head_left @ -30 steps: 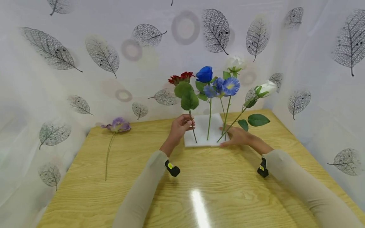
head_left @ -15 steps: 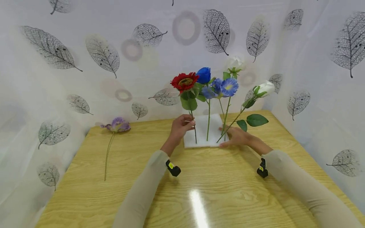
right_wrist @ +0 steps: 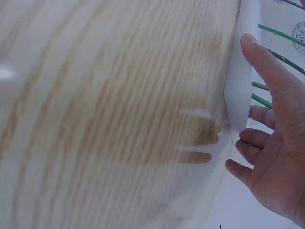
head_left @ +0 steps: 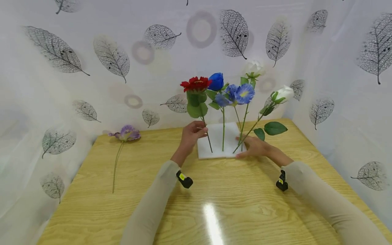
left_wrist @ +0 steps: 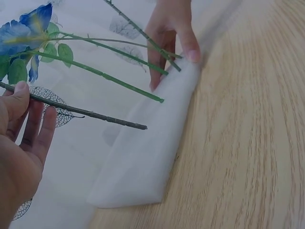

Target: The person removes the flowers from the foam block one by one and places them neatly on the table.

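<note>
My left hand point(head_left: 190, 137) pinches the dark stem of a red artificial flower point(head_left: 196, 85) between thumb and fingers. The bloom faces up, and the stem slants down over a white foam block point(head_left: 215, 137). In the left wrist view, the stem's cut end point(left_wrist: 144, 127) shows over the foam's top face. My right hand point(head_left: 258, 146) grips the foam's right end, thumb at the front edge and fingers toward the far side. Standing in the foam are a blue rose point(head_left: 216, 82), a blue-violet flower point(head_left: 245, 93), an upright white rose point(head_left: 253, 69) and a leaning white rose point(head_left: 284, 93).
A purple flower point(head_left: 129, 133) with a long stem lies on the wooden table point(head_left: 147, 163) at the left. Behind the table hangs a white leaf-print curtain point(head_left: 171, 68). A leaf point(head_left: 275, 128) of the leaning rose hangs over my right wrist.
The red flower has turned in my left fingers: its bloom first faced away, then toward me, and now faces up. Its stem leans more to the left. My right hand stays on the foam.
</note>
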Tool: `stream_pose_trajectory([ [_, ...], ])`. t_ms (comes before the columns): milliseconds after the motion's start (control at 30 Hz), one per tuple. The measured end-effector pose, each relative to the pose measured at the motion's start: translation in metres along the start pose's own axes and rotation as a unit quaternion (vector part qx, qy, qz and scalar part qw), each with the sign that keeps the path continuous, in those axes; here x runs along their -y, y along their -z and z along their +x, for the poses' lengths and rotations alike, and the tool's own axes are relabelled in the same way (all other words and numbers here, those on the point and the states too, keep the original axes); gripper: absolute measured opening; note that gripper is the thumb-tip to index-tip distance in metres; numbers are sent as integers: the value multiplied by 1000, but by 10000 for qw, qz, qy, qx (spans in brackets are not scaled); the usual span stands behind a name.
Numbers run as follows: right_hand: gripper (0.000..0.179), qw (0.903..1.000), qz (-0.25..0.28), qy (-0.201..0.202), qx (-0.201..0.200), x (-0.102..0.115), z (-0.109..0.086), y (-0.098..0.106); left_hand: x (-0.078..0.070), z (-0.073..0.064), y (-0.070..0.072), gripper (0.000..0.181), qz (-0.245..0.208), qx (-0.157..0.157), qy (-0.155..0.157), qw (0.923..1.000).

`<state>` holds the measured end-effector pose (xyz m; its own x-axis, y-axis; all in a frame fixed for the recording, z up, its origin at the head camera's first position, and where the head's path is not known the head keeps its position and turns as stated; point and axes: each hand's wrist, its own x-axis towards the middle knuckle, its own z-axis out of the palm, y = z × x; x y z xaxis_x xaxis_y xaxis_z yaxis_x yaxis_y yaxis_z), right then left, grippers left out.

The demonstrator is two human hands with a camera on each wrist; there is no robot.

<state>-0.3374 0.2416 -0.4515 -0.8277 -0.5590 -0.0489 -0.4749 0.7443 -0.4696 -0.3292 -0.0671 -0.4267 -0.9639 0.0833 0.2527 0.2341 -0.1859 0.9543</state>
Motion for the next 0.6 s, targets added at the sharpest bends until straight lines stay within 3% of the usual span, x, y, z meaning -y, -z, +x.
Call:
stream_pose_trajectory([
  [333, 93, 10000, -68, 34, -40, 3, 0, 0, -6, -8, 24, 24, 245, 102, 12, 9996],
  [600, 94, 9999, -112, 52, -75, 4, -1, 1, -15, -15, 57, 28, 722, 240, 395, 9963],
])
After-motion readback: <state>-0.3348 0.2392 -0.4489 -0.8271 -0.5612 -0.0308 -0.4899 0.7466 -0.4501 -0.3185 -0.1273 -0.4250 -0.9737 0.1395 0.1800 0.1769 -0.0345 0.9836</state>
